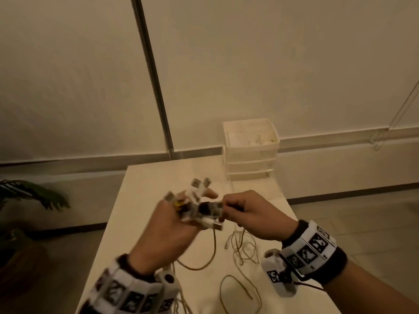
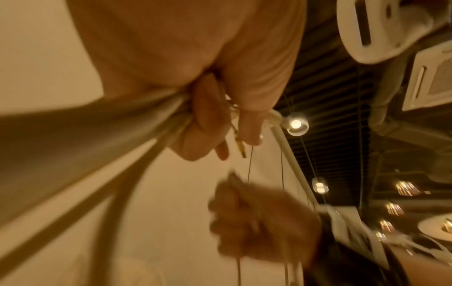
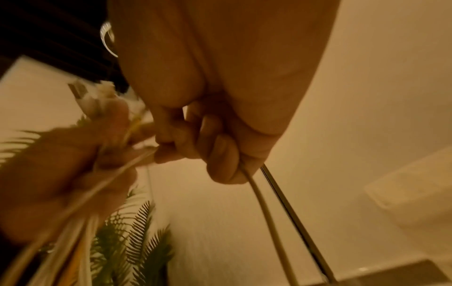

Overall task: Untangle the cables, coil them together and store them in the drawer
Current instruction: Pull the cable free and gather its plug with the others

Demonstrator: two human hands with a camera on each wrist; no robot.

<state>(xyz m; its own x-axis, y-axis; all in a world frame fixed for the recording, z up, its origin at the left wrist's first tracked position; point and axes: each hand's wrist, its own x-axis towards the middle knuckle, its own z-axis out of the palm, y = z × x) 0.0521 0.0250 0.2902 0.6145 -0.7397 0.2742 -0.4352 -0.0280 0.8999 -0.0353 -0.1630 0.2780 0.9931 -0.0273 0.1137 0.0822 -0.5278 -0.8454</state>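
Above the white table [image 1: 145, 177], my left hand [image 1: 174, 223] grips a bunch of white cable plugs [image 1: 199, 191] whose metal ends fan out upward. Their cords hang down past the wrist. My right hand [image 1: 247, 211] pinches a cable end [image 1: 215, 208] right beside that bunch. In the right wrist view its curled fingers [image 3: 220, 149] hold a pale cable [image 3: 264, 218] that drops away below. Loose cable loops [image 1: 240, 243] lie tangled on the table under both hands. The white drawer unit [image 1: 251, 150] stands at the table's far edge; its top tray is open upward.
A metal pole [image 1: 154, 78] rises behind the table against a pale wall. A green plant [image 1: 38, 196] stands on the floor at the left. Another cable loop [image 1: 238, 291] lies near the table's front edge.
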